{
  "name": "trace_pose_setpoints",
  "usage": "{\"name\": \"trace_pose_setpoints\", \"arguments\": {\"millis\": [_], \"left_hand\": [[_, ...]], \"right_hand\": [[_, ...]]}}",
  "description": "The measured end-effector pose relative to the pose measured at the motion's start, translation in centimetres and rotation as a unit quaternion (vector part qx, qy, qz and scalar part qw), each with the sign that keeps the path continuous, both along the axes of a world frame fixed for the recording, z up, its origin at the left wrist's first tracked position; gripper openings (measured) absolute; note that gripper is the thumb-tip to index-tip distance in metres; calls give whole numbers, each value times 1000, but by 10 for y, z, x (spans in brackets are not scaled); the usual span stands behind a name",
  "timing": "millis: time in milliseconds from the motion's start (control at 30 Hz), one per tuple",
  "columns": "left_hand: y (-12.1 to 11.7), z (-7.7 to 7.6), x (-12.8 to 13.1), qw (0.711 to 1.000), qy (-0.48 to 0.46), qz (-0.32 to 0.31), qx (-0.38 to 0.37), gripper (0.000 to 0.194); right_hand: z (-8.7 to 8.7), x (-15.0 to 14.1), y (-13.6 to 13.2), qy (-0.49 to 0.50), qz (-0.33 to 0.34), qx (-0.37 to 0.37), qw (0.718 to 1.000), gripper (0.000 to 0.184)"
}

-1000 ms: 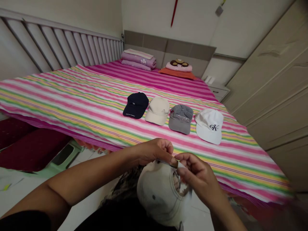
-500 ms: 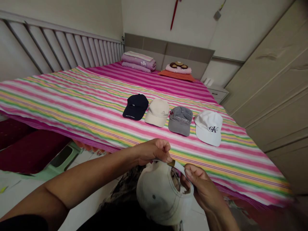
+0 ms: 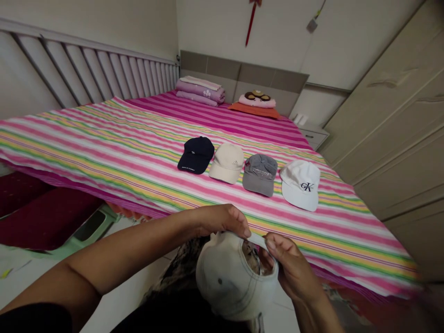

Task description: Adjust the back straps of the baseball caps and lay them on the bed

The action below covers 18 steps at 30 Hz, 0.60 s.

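Observation:
A pale, light-coloured baseball cap (image 3: 227, 273) is held in front of my body, its back opening and strap turned up toward the bed. My left hand (image 3: 227, 219) pinches the left part of the cap's strap (image 3: 257, 240); the fingertips cover the fastening there. On the other side, my right hand (image 3: 289, 259) grips the strap's right end between thumb and fingers. Beyond my hands, a navy cap (image 3: 196, 155), a beige cap (image 3: 227, 163), a grey cap (image 3: 260, 175) and a white cap (image 3: 301, 185) lie in a row on the bed.
A striped sheet (image 3: 104, 152) covers the bed. Folded purple bedding (image 3: 201, 91) and an orange pillow (image 3: 255, 111) lie near the headboard (image 3: 274, 85). Dark red cushioned seating (image 3: 52, 222) stands at lower left, a wardrobe (image 3: 391, 129) at right.
My left fingers have closed down over the strap's fastening, covering the brownish metal piece that showed before. The cap stays in nearly the same place; the row of caps is unmoved.

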<state>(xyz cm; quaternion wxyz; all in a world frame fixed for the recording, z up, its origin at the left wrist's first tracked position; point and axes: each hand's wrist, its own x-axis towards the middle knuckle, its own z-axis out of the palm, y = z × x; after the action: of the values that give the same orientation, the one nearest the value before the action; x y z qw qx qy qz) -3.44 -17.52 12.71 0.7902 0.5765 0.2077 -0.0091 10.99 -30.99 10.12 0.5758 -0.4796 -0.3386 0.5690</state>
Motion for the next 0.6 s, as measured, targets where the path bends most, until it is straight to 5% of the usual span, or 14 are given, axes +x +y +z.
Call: {"name": "trace_pose_setpoints", "arguments": {"millis": [400,600], "left_hand": [[17,-2,-2,992,-36,43,-109,22],[19,-3,-3,987,-78,50,-134,37]], "right_hand": [[-7,16,8,-23,41,-38,998,29],[-4,13,7,27,-3,-23,999,25]]}}
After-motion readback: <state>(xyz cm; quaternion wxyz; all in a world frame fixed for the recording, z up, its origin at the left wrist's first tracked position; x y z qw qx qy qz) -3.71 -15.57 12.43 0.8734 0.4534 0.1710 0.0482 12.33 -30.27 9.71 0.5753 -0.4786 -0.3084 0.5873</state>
